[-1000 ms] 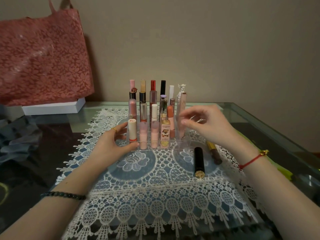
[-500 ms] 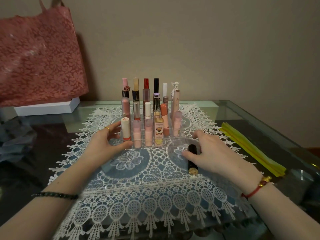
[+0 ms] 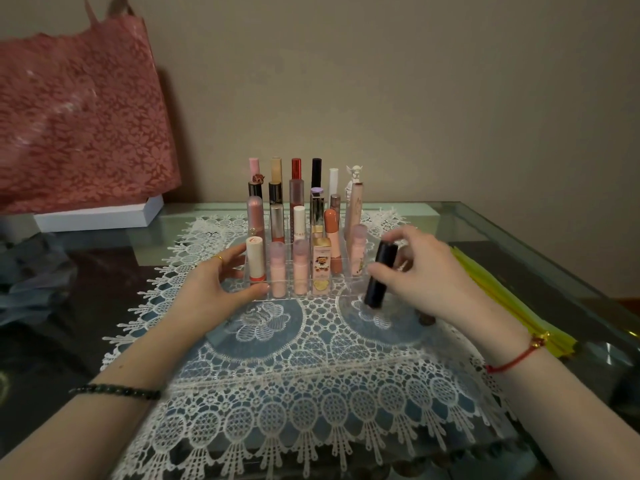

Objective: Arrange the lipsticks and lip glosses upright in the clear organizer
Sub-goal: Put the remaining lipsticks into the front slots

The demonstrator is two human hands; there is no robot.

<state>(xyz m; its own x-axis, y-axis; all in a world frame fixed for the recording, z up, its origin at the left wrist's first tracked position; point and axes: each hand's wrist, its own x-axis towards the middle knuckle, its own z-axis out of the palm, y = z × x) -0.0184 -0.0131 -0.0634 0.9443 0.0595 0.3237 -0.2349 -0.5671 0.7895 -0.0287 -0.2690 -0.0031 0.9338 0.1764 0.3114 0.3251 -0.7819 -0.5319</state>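
Note:
A clear organizer stands on the lace mat, filled with several upright lipsticks and lip glosses in tiered rows. My left hand rests against its left front corner, thumb along the front edge, fingers straight beside a white-capped lipstick. My right hand grips a black lipstick tube, nearly upright and lifted just off the mat, right beside the organizer's right front corner. A brown-tipped tube lies on the mat, mostly hidden under my right hand.
A white lace mat covers the glass table. A red patterned bag sits on a white box at back left. Grey cloth lies at the left. Yellow strips lie to the right near the table edge.
My right hand left the organizer's right side, dropped onto the black lipstick lying on the mat, and has lifted it upright beside the organizer. My left hand stayed at the left corner.

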